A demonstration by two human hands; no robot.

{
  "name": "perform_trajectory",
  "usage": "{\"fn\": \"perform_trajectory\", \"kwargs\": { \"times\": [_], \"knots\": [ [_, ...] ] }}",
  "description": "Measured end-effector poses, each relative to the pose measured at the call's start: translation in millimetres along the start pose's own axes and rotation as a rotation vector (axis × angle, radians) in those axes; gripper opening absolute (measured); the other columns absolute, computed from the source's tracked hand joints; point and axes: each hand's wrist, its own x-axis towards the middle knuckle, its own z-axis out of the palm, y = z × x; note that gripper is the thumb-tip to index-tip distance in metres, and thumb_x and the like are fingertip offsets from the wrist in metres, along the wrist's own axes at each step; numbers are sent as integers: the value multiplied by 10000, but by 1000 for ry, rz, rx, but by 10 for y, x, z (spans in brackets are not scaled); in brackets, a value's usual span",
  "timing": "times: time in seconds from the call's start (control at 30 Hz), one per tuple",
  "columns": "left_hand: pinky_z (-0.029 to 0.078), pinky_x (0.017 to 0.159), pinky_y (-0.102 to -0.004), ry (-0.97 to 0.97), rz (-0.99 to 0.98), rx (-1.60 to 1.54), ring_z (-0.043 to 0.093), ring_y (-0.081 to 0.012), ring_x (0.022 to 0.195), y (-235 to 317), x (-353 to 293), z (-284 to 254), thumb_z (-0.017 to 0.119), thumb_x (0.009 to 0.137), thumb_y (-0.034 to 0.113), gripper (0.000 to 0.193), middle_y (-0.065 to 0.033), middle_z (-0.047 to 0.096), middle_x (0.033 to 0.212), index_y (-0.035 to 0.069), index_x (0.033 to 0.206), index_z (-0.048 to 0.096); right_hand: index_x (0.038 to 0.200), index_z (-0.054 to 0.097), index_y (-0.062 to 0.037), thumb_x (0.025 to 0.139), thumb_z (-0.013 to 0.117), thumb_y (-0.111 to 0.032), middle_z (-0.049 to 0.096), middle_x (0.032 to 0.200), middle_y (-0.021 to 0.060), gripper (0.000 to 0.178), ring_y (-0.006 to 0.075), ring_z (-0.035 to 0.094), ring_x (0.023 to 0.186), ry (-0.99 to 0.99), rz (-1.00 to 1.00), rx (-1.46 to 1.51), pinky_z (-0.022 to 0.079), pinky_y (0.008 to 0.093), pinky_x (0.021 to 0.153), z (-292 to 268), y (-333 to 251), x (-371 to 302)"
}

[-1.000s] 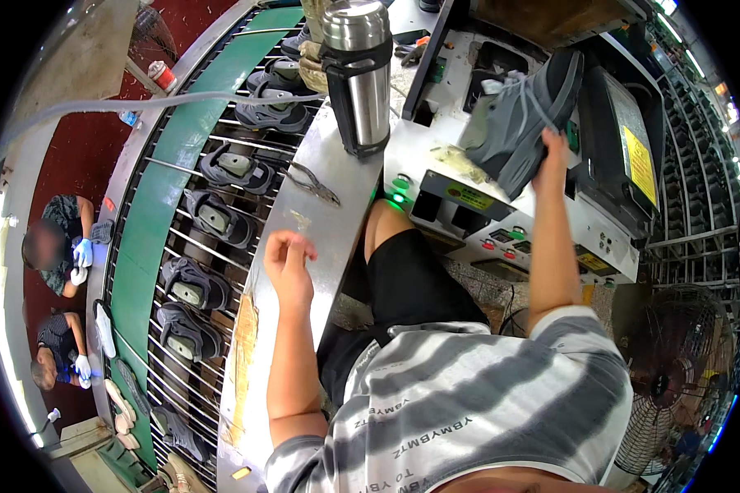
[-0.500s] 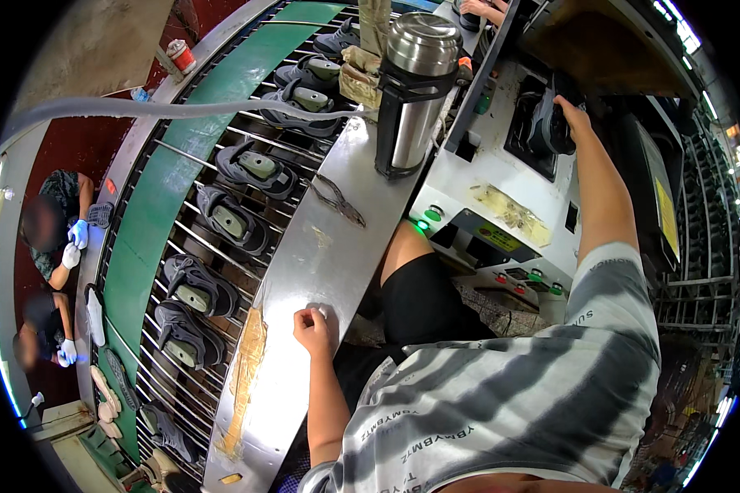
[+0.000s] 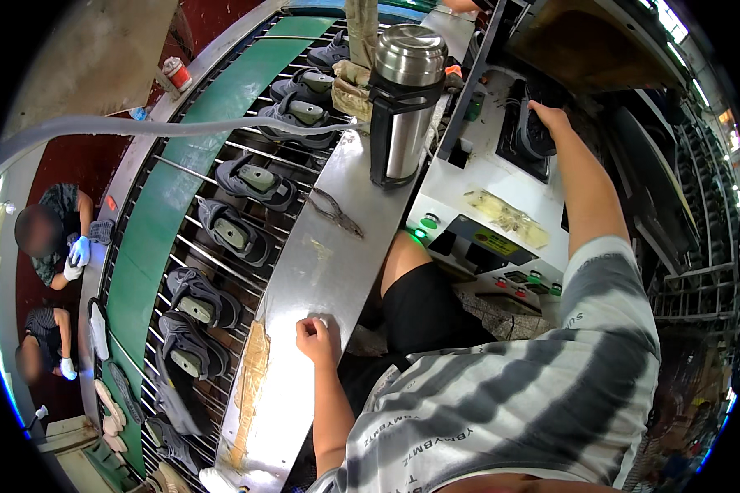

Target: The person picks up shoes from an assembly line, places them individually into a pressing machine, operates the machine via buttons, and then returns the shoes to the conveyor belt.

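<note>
My right hand (image 3: pixel 553 117) grips a dark grey sneaker (image 3: pixel 535 133) at its near upper end. The sneaker sits in the black recess (image 3: pixel 539 167) of a white machine (image 3: pixel 447 187) on the right; my fingers are partly hidden behind the shoe. My left hand (image 3: pixel 315 338) rests curled on the bare metal ledge (image 3: pixel 298 289). Its fingers are closed, and I cannot make out whether anything small is in them. Left of the ledge, several grey sneakers with pale green inserts, one a sneaker (image 3: pixel 259 180) midway along, lie on a rack of metal rods (image 3: pixel 187 166).
A steel thermos (image 3: pixel 401 105) and pliers (image 3: pixel 335 213) stand and lie on the ledge. A grey hose (image 3: pixel 187 128) crosses above the rack. Green buttons (image 3: pixel 428 221) are on the machine's front. Two people (image 3: pixel 44 232) work beyond the green strip (image 3: pixel 166 182). Pale soles (image 3: pixel 109 400) lie lower left.
My right hand has moved slightly left and down with the sneaker, which now sits lower in the recess. More sneakers show at the rack's near end, and something white has appeared by the ledge's lower end.
</note>
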Motion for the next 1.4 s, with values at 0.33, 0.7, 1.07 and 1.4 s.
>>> {"fn": "perform_trajectory", "kwargs": {
  "times": [0.33,0.7,1.07,1.4],
  "knots": [
    [474,684,-322,37,-59,-32,588,-198,742,182,-2,240,575,824,120,126,-109,624,822,6,871,597,1325,398,137,765,544,-684,458,1330,319,1004,397,463,1254,-83,-126,-107,361,407,1045,-332,200,-554],
    [377,975,-373,-789,-599,-844,419,-242,1259,1547,-608,1994,502,954,365,573,-110,441,1380,28,1400,373,1130,624,-138,771,677,-332,638,1116,94,412,302,617,991,402,-445,-178,493,419,840,-1264,2035,-898],
    [410,927,-390,-1030,-567,-655,535,-265,1062,1416,-578,1522,464,933,403,535,-93,556,1231,46,1331,455,1450,314,-93,670,679,-560,408,1419,197,980,365,405,1299,204,261,-307,344,462,1060,-2127,3194,374],
    [434,897,-355,-654,-663,-698,557,-211,1015,467,-632,332,500,904,355,488,-80,601,1148,51,1285,482,1279,488,84,622,736,-513,471,1334,265,922,342,444,1267,348,-38,-196,362,390,1045,-2134,3264,212]
  ]
}}
